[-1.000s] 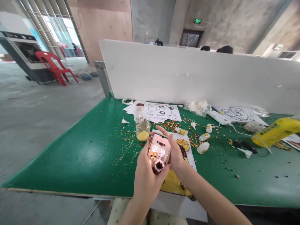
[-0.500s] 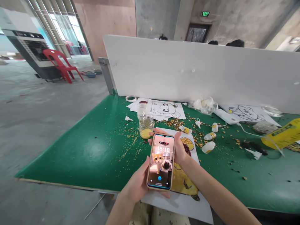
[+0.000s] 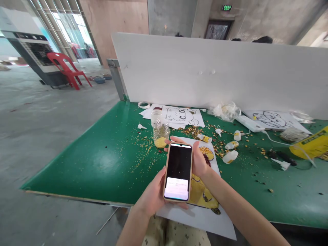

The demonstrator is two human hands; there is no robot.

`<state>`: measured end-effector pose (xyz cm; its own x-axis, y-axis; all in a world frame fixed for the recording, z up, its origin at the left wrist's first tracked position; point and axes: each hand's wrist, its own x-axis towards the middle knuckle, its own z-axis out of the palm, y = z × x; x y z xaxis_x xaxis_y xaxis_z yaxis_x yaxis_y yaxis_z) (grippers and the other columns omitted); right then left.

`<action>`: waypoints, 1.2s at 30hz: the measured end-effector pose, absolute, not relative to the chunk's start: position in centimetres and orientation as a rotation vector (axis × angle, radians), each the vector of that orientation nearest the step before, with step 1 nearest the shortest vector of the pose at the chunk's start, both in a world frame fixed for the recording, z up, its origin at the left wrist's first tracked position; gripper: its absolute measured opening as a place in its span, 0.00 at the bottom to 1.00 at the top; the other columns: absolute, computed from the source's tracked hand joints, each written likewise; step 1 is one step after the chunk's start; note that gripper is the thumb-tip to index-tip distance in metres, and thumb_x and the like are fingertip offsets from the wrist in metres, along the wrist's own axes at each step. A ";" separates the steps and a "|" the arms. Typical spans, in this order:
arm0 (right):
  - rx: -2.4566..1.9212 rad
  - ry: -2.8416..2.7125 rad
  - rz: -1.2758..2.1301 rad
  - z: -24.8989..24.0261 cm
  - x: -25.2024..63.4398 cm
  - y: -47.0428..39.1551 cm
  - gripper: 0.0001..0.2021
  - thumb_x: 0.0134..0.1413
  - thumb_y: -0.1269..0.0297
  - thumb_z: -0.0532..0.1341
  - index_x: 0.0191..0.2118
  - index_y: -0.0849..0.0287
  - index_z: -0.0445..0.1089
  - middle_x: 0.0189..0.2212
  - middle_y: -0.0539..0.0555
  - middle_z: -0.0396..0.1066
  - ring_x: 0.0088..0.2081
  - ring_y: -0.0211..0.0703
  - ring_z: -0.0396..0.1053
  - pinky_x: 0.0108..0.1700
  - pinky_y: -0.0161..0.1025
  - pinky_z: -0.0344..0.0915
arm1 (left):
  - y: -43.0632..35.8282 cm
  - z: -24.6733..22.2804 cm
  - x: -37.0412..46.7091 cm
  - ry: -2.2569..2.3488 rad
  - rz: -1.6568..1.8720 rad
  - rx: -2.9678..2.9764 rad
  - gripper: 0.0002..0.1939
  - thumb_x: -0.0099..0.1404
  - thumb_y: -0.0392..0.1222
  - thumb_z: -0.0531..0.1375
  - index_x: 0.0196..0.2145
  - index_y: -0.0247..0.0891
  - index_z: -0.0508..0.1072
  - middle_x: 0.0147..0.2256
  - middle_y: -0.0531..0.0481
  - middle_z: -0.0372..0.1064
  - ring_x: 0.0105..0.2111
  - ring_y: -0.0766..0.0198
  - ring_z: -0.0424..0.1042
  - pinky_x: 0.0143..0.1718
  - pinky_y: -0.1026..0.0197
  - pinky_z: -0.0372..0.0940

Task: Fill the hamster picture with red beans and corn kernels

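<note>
A smartphone (image 3: 178, 167) in a tan case is held upright between both hands, its screen dark with a white panel at the bottom. My left hand (image 3: 153, 191) grips its lower left side, fingers passing behind. Along the upper right edge, my right hand (image 3: 199, 160) is closed on it, with fingertips showing at the top left. Beneath lies a white sheet with a picture (image 3: 205, 194) partly filled in with yellow grains and dark red beans; the phone and hands hide part of it. Just beyond stands a clear plastic jar (image 3: 161, 135) with yellow grain at its bottom.
Scattered grains and seeds (image 3: 191, 131) cover the green table (image 3: 77, 164). Small glue bottles (image 3: 230, 157), a plastic bag (image 3: 225, 111), line drawings (image 3: 179, 115), a tape roll (image 3: 144, 105) and a yellow package (image 3: 312, 141) lie about. A white partition (image 3: 200, 71) closes the back.
The phone's screen has gone from a lock screen with a cat picture to a dark page with a white panel. Both hands keep their hold, and the view has shifted slightly.
</note>
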<state>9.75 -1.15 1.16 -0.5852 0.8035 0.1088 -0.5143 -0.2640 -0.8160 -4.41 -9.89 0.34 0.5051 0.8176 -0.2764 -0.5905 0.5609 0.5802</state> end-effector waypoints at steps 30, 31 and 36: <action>-0.407 -1.046 1.980 1.2 9.8 -1.1 0.30 0.52 0.40 0.54 0.53 0.55 0.66 0.55 0.57 0.64 0.51 0.55 0.67 0.44 0.45 0.67 | -10.5 -1.3 -5.0 0.578 0.875 0.591 0.34 0.47 0.23 0.56 0.53 0.36 0.64 0.44 0.42 0.72 0.42 0.48 0.71 0.38 0.39 0.70; -0.404 -1.045 1.975 1.3 9.8 -1.1 0.30 0.52 0.40 0.53 0.53 0.55 0.66 0.55 0.57 0.65 0.50 0.55 0.67 0.44 0.45 0.67 | -10.4 -1.4 -5.0 0.553 0.876 0.588 0.34 0.46 0.23 0.55 0.53 0.36 0.64 0.44 0.41 0.72 0.42 0.47 0.71 0.38 0.39 0.70; -0.384 -1.025 1.993 1.4 9.7 -1.1 0.30 0.52 0.39 0.51 0.53 0.54 0.66 0.54 0.57 0.66 0.50 0.55 0.68 0.44 0.46 0.67 | -10.3 -1.7 -5.1 0.549 0.887 0.529 0.35 0.44 0.23 0.52 0.53 0.35 0.65 0.44 0.41 0.72 0.42 0.46 0.71 0.37 0.37 0.69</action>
<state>9.70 -1.13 1.41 -0.5995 0.7940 0.1007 -0.5435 -0.3114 -0.7795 -5.07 -10.29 -1.73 0.5153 0.8275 -0.2229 -0.5689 0.5248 0.6333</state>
